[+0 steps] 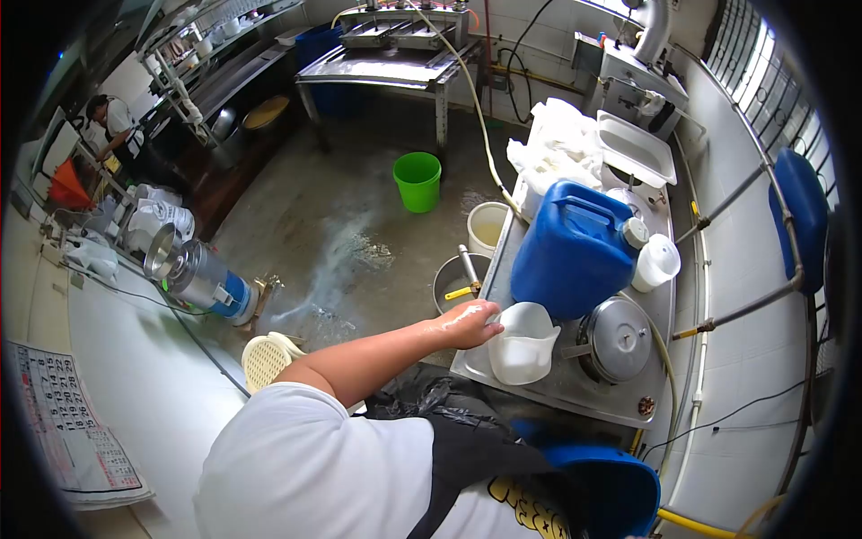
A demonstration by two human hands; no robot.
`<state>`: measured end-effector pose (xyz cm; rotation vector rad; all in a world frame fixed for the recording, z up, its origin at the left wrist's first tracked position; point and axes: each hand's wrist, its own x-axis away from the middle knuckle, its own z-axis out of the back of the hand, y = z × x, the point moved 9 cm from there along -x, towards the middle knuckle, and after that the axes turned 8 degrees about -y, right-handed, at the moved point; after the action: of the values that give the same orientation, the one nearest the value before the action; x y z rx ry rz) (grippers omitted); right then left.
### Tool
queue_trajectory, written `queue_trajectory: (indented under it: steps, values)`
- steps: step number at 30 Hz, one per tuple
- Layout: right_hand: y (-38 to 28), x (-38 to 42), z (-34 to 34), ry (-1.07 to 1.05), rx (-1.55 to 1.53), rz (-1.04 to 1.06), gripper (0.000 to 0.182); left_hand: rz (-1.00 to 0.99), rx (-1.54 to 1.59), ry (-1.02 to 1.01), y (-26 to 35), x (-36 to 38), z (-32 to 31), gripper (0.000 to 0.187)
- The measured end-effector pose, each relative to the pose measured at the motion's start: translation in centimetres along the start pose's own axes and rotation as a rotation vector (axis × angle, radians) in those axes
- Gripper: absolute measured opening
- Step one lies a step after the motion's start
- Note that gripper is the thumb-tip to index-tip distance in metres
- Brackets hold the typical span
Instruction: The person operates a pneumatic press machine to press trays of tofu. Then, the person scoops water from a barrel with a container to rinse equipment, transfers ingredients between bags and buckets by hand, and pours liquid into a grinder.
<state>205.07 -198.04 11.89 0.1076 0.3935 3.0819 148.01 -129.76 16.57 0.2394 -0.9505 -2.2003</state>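
My left arm reaches across from the lower left. My left hand (469, 325) is closed at the near-left side of a white plastic jug (523, 349), where its handle would be; the fingers partly hide it. The jug is at the left edge of the metal counter (485, 361), its open mouth facing up. Just behind it stands a large blue jerrycan (566, 251) with a white cap. To its right sits a lidded metal pot (618, 340) with a side handle. My right hand is out of view.
A metal pot (440, 292) with a yellow-handled valve and a cream bucket (488, 225) stand left of the counter. A green bucket (417, 182) is on the wet floor. A blue bin (620, 476) stands below the counter. Another person (121, 135) works at far left.
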Motion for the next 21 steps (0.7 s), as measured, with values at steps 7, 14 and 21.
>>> queue_trajectory:
  steps: [7,14,21]
  values:
    - [-32.3,23.7,11.4,0.181,-0.854,1.008,0.023,-0.001,0.105,0.039,-4.5,4.0,3.9,0.020]
    - [-48.2,51.3,19.2,-0.459,-1.059,1.580,0.017,0.234,0.138,0.201,-17.4,15.3,11.0,0.022]
    - [-61.3,70.0,22.5,-0.380,-0.564,2.044,0.014,0.515,-0.546,0.294,-29.0,34.5,14.8,0.047]
